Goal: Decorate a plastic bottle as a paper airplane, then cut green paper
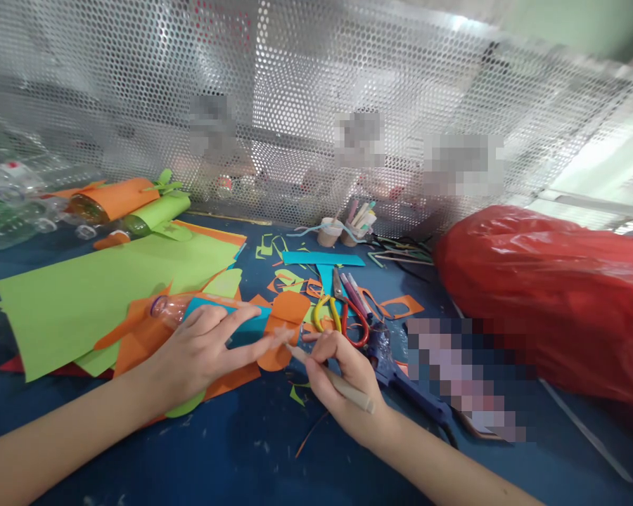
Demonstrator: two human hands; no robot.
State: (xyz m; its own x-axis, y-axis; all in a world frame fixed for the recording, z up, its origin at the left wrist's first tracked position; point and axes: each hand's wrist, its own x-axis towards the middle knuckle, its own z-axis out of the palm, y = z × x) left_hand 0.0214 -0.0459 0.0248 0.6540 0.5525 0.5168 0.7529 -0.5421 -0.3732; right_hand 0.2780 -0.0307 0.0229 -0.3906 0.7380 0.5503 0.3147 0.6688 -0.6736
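A clear plastic bottle [171, 309] wrapped in blue paper lies on its side, its neck to the left. An orange paper piece with rounded ends [288, 316] sits at its base end. My left hand [203, 348] is laid over the bottle and holds it, with two fingers stretched toward the orange piece; their tips are blurred. Pinched in my right hand [342, 379] is a pale pen [351, 393], its tip at the orange piece's lower edge. Beyond my right hand lie scissors with yellow and red handles [356, 323] and a blue glue gun [401, 376].
Green paper sheets [110, 288] lie at left, near paper-wrapped bottles [124, 200]. Blue paper strips [324, 260] and scraps lie ahead, before cups of pens [330, 232]. A red plastic bag [548, 295] fills the right. A perforated metal screen [295, 105] stands behind.
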